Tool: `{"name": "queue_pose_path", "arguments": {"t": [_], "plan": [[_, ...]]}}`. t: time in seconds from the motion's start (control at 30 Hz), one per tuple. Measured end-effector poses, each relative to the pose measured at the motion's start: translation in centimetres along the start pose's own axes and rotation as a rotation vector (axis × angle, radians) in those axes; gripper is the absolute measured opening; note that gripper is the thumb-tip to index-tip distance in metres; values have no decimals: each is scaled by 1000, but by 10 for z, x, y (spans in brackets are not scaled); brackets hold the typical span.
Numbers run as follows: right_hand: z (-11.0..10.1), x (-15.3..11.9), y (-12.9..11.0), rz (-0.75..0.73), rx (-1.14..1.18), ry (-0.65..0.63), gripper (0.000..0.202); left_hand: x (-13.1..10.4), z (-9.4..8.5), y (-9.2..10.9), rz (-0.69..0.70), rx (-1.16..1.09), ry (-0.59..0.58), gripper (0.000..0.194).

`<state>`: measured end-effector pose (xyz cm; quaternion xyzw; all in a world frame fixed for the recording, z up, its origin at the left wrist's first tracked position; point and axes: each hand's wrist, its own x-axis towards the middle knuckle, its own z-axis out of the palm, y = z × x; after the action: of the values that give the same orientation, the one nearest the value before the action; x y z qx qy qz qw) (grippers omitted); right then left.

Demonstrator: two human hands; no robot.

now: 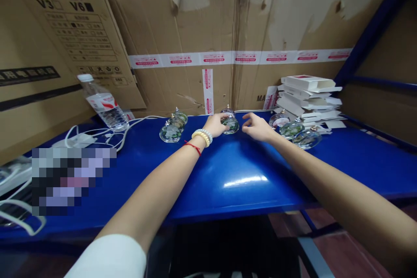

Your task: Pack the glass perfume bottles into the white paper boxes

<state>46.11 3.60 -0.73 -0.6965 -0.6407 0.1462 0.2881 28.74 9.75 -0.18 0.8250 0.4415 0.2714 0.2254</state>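
Near the back middle of the blue table, my left hand [216, 125] has its thumb and fingers closed at the left side of a rounded glass perfume bottle [232, 125]. Another perfume bottle [227, 110] stands directly behind that one. My right hand [256, 127] is just to the right, its fingers loosely curved and apart with nothing between them. Left of my hands, several similar bottles [170, 133] stand in a slanting row. A second slanting row of bottles [292, 129] is beyond my right hand. All have small pointed tops.
White flattened boxes [308, 95] are stacked at the back right. A water bottle [106, 103] leans at the back left near white cables [125, 132] and a power strip [73, 140]. Cardboard [189, 21] walls the back; the blue table [211, 182] ends close in front.
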Motion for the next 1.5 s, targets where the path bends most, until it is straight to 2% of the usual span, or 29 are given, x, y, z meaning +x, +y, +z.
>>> {"name": "queue_pose_path", "arguments": {"t": [0.23,0.4,0.57,0.63,0.77,0.87,1.03,1.2,1.5], "plan": [[16,-13,3,11,39,31,47,1,4,2,14,49,25,55],[17,-18,8,-28,13,32,48,3,3,-4,18,61,62,55],[9,-25,14,-94,-16,5,38,-19,-10,-5,26,134,147,58],[5,-26,16,-120,-37,-19,26,-37,-21,-6,58,182,102,52],[-6,-27,16,-137,-79,-98,5,-75,-44,-15,98,350,-114,24],[-10,-28,16,-132,-98,-143,3,-92,-53,-24,76,427,-177,32],[-11,-28,19,-132,-107,-158,9,-98,-55,-29,90,394,-286,36],[-12,-27,20,-135,-110,-170,10,-100,-55,-27,102,399,-296,29],[-11,-26,19,-141,-134,-197,12,-99,-54,-30,110,390,-305,30]]}}
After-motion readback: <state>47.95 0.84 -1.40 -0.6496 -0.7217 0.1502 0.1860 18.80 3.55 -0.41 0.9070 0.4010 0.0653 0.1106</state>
